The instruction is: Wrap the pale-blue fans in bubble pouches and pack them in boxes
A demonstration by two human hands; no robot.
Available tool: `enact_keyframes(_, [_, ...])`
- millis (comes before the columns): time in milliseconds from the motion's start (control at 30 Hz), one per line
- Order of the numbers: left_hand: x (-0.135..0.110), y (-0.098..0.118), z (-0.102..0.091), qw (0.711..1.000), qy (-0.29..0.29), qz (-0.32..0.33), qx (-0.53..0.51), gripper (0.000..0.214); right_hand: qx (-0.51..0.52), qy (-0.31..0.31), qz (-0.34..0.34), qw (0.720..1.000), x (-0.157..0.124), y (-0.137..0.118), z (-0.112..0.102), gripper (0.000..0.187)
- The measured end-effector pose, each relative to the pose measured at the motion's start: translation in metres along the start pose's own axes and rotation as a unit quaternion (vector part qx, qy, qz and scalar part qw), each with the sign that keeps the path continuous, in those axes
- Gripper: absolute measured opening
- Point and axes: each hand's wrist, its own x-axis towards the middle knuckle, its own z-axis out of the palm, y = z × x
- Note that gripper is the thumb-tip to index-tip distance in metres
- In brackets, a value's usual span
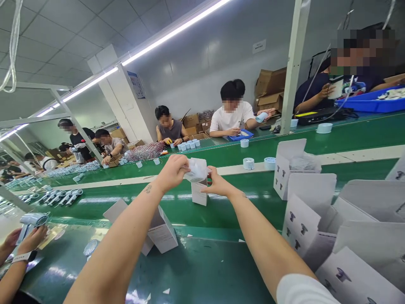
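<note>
Over the green conveyor belt, my left hand (173, 172) pinches a whitish item in a clear plastic bag (196, 170). What lies inside the bag is too blurred to name. Directly below it is a white cardboard box (199, 195), upright with its top under the bag. My right hand (218, 183) grips this box at its right side, its fingertips close to the bag. Another white box (163, 232) stands open on the near bench, partly hidden behind my left forearm.
Open white boxes (303, 226) crowd the right side. Pale blue round parts (248, 163) sit along the belt (177, 202). A co-worker's hands (27, 245) hold a hair dryer (31, 220) at left. Several people sit across the line; paper scraps (166, 291) lie on the bench.
</note>
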Motion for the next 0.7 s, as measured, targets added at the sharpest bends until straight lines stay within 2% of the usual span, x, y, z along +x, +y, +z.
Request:
enact_keyframes(133, [0.014,0.002,0.006,0.998,-0.029,0.031,0.037,0.013,-0.002,-0.023,0.001,1.0,0.002,-0.006,0.003,0.086])
enact_keyframes(300, [0.032,-0.008,0.017,0.989,-0.083,-0.058,0.105,0.012,-0.004,-0.038,0.01,0.999,0.012,-0.008,0.003,0.084])
enact_keyframes(367, [0.04,-0.011,0.019,0.984,-0.123,-0.065,0.114,0.012,0.002,-0.045,0.01,0.999,0.018,-0.007,0.004,0.085])
enact_keyframes(533, [0.061,-0.01,0.013,0.972,-0.226,-0.046,0.051,0.009,0.037,-0.064,0.013,0.997,0.022,-0.004,0.001,0.085])
enact_keyframes(633, [0.068,-0.001,0.023,0.971,-0.236,-0.043,0.005,0.006,0.058,-0.058,0.019,0.996,0.019,-0.004,0.001,0.084])
enact_keyframes(700, [0.07,0.006,0.036,0.972,-0.234,-0.029,-0.003,0.008,0.069,-0.047,0.02,0.996,0.017,-0.006,0.003,0.076])
